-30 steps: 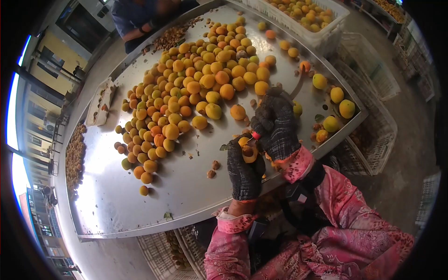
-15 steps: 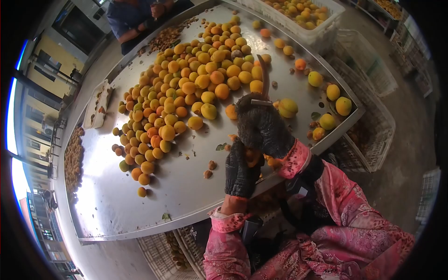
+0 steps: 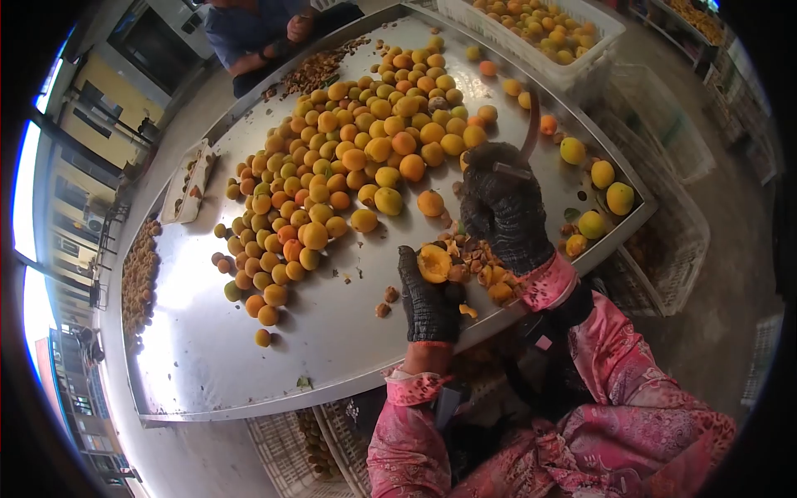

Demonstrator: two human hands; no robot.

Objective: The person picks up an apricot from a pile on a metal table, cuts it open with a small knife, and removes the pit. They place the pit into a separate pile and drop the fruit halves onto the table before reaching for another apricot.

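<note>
My left hand (image 3: pixel 428 309), in a dark knitted glove, holds an apricot half (image 3: pixel 434 264) with its orange hollow facing up. To the right, my right hand (image 3: pixel 503 207), gloved too, is closed round the handle of a curved knife (image 3: pixel 532 126). The blade points up and away from me, over the metal table. Between and under my hands lies a pile of apricot pits and torn bits of flesh (image 3: pixel 480 264). A big heap of whole apricots (image 3: pixel 349 158) spreads beyond my hands.
The metal table (image 3: pixel 249 365) has a raised rim. A white crate of apricots (image 3: pixel 610 33) stands at its far right. Pits lie at the left edge (image 3: pixel 139 274) and far end (image 3: pixel 320 70). A person (image 3: pixel 249 37) sits opposite. Loose apricots (image 3: pixel 602 174) lie at right.
My hands have moved apart, the right one going up and right with the knife. The apricot half and the pit pile now show. The whole view has shifted slightly.
</note>
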